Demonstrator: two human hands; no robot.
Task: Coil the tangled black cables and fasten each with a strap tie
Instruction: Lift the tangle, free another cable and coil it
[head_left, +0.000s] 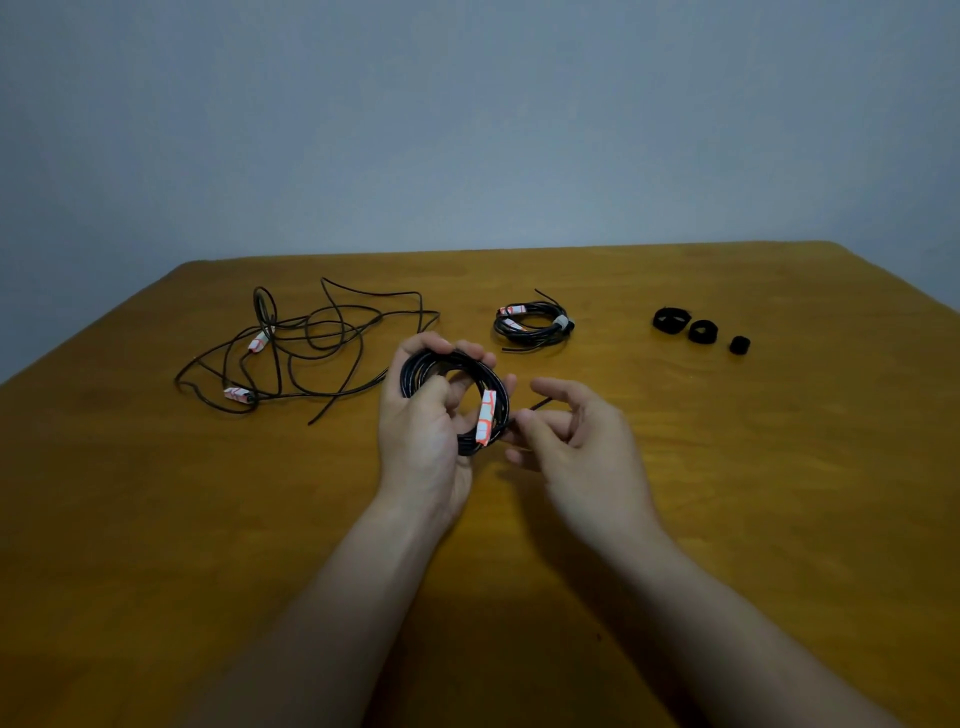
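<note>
My left hand (423, 415) grips a coiled black cable (493, 382) with a white-and-orange label, held up above the table's middle. My right hand (569, 431) pinches the loose end of that cable (543, 402) just right of the coil. A tangled black cable (311, 338) with two white-and-orange labels sprawls at the back left. A second coiled cable (530, 327), bound by a strap, lies behind my hands. Three rolled black strap ties (698, 330) sit in a row at the back right.
The wooden table (779, 467) runs to a far edge against a plain grey wall (467, 130). My forearms reach in from the bottom of the view.
</note>
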